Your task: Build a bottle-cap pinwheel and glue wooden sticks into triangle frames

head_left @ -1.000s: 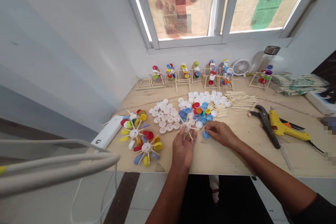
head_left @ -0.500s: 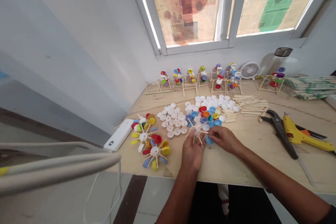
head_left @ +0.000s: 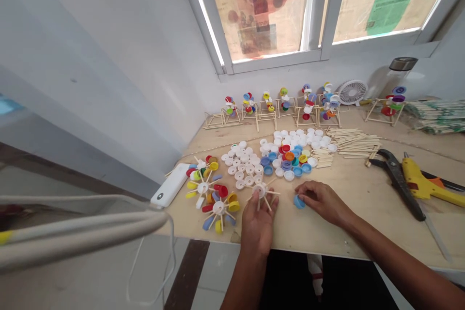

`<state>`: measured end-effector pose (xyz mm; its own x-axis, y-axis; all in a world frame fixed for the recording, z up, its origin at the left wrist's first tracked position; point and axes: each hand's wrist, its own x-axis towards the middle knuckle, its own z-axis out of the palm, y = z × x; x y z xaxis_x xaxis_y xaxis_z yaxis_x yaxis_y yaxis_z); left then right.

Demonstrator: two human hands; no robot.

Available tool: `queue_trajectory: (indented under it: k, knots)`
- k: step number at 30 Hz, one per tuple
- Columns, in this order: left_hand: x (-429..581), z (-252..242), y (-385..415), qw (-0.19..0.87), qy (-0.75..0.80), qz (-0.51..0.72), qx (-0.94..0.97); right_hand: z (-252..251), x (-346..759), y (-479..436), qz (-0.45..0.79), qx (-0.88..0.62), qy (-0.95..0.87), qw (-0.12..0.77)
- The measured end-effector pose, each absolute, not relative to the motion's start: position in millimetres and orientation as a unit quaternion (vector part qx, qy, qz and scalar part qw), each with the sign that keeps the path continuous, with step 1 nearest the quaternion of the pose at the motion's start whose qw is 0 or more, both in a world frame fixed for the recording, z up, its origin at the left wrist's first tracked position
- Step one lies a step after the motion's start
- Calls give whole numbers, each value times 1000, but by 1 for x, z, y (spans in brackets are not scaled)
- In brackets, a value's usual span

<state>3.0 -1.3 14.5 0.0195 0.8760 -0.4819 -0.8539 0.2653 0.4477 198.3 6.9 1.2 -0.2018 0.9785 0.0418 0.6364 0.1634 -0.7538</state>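
Observation:
My left hand [head_left: 257, 225] holds a white bottle cap with wooden sticks [head_left: 259, 191] set round it like spokes; its fingers close on it from below. To the right, my right hand [head_left: 323, 198] pinches a blue bottle cap [head_left: 299, 202] just over the table. Beyond both hands lie loose coloured caps [head_left: 288, 156] and white caps with holes [head_left: 241, 161]. Left of my left hand sit spoked wheels with coloured caps on their stick ends, the nearest wheel [head_left: 218, 208] close to the table's front edge.
A glue gun [head_left: 423, 181] and black-handled pliers [head_left: 397, 179] lie at the right. Loose sticks [head_left: 354, 143] are heaped behind. Finished cap wheels on stick frames [head_left: 307, 106] line the back near a small fan [head_left: 352, 92]. A white power bank [head_left: 170, 186] lies at the left edge.
My hands have moved apart: the left, with the spoked cap, shifted left, and the right drew away to the right with the blue cap. The view has turned slightly.

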Motion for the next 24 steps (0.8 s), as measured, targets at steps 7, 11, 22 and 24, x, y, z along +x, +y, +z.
queue_trajectory:
  k: [7,11,22,24]
  knots:
    - [-6,17,8,648,408,643,19,-2,197,4,319,-567,-697,301]
    - [-5,20,19,637,420,646,11,-1,197,3,319,-569,-696,301]
    - [0,24,-7,566,459,679,89,0,197,3,322,-565,-702,291]
    - [0,23,-4,563,461,679,98,0,196,3,321,-563,-704,290]
